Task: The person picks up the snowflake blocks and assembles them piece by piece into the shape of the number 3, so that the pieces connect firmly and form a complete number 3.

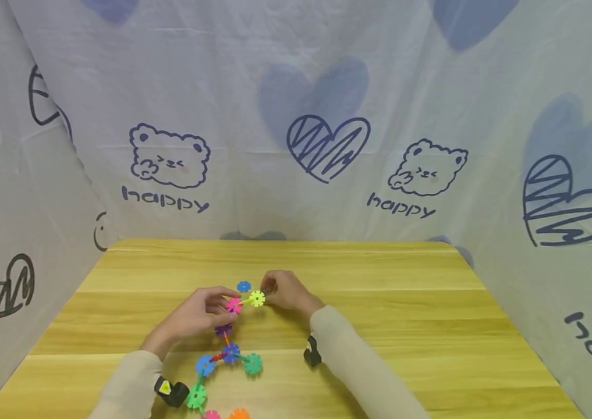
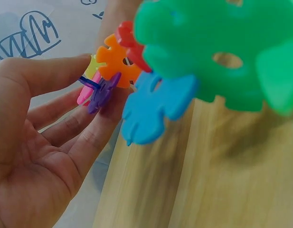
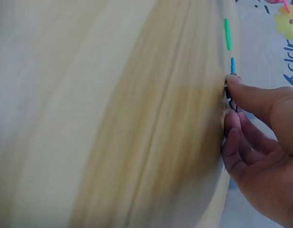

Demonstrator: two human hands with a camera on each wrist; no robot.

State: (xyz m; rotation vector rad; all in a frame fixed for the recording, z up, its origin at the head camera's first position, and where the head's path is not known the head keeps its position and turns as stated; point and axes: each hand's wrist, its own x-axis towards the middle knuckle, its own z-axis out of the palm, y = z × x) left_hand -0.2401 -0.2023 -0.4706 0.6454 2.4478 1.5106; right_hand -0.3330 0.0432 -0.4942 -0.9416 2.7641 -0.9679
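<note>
Snowflake-disc chain (image 1: pixel 224 349) lies on the wooden table (image 1: pixel 406 326), its top end raised between our hands. Our left hand (image 1: pixel 198 314) curls fingers and thumb around the pink disc (image 1: pixel 233 305); our right hand (image 1: pixel 285 290) pinches something small and dark beside the yellow disc (image 1: pixel 256 298), though what it is we cannot tell. A blue disc (image 1: pixel 244 286) sits just behind. To join well, we judge we should steady the pink disc, line up the slots, and press straight in without twisting the thin connectors. Below, the purple, blue and green discs (image 1: pixel 252 364) trail toward us. We see no containers, only the printed cloth (image 1: pixel 327 145) around the table.
</note>
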